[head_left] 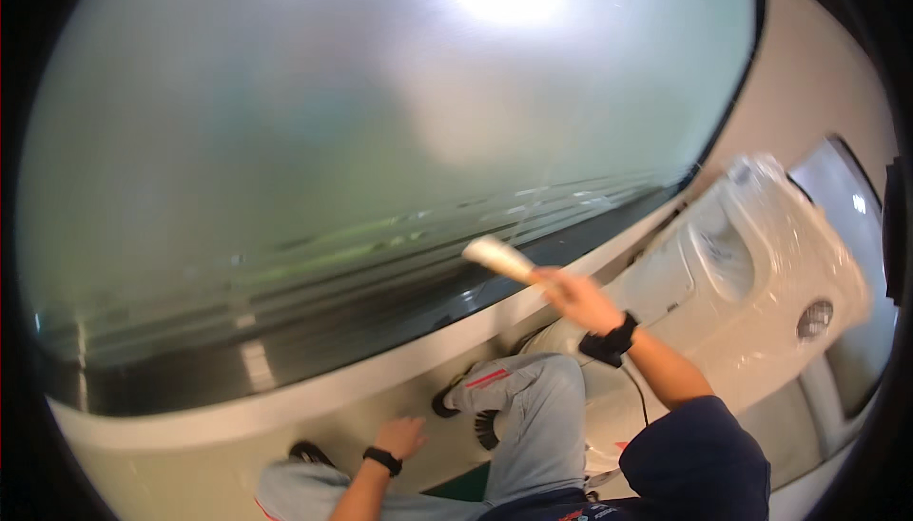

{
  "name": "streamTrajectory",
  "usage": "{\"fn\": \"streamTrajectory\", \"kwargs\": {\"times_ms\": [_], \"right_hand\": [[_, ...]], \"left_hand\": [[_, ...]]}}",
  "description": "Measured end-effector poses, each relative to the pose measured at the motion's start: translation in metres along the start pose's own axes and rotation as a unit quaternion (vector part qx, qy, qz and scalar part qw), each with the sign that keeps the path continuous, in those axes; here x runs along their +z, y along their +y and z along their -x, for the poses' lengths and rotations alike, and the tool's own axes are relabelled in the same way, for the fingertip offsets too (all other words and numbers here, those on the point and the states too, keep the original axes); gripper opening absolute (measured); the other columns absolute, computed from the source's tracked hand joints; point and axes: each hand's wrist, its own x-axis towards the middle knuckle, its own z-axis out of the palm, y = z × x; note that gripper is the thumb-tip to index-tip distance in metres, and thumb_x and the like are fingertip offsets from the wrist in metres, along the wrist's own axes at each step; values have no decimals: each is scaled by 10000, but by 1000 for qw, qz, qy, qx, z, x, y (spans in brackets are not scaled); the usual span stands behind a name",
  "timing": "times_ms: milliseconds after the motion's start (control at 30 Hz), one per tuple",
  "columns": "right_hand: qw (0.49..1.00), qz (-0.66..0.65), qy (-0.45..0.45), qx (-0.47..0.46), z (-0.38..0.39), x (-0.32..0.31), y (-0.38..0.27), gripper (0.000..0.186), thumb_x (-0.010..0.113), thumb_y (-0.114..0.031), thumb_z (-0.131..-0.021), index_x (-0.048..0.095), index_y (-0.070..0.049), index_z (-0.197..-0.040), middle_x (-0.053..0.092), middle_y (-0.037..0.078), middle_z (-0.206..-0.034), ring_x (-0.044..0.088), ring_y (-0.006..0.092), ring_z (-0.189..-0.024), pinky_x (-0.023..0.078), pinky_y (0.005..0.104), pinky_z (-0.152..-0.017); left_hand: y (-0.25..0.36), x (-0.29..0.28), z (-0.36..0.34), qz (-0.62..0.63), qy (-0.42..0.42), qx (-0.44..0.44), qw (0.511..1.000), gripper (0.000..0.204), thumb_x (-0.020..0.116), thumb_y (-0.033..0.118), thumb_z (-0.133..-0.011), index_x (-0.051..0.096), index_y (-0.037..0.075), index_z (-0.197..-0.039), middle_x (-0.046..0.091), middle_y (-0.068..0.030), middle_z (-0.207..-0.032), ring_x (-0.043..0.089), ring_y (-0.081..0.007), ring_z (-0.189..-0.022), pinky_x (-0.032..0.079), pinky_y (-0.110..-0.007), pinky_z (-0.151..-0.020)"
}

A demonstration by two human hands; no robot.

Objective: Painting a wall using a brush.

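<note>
My right hand (582,300) is closed round the narrow end of a pale brush-like tool (500,259), slightly blurred. Its wider end points up and left, in front of the lower edge of a large windshield (314,131). I cannot tell whether the tool touches the glass. Most of the pane looks hazy and whitish, with darker streaked bands low down. My left hand (401,436) hangs near my left knee, below the sill, with its fingers loosely stretched out and nothing seen in them. Both wrists wear black bands.
A pale dashboard panel (680,279) under clear plastic film stands to the right, with a round dark grille (814,320). A light sill (418,355) runs under the windshield. A side window (842,188) lies at far right. My bent legs (542,426) are below.
</note>
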Motion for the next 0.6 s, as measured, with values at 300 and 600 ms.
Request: {"fn": "streamTrajectory", "kwargs": {"times_ms": [300,600], "right_hand": [[981,-97,134,103,29,-5,7,338,511,-182,-785,457,-145,-1117,569,141,-716,549,317,-645,416,391,-571],[943,-296,-27,148,104,118,-27,392,459,-202,-803,332,-156,-1171,532,154,-634,544,303,-560,387,390,-470]], "left_hand": [[0,-31,0,111,-21,-65,991,410,540,298,-783,487,89,-1131,555,-121,-1039,546,-264,-897,439,-372,-747],[132,-116,-11,58,249,-13,967,577,558,109,-750,308,44,-1266,525,-173,-892,508,-304,-785,421,-356,-699]]}}
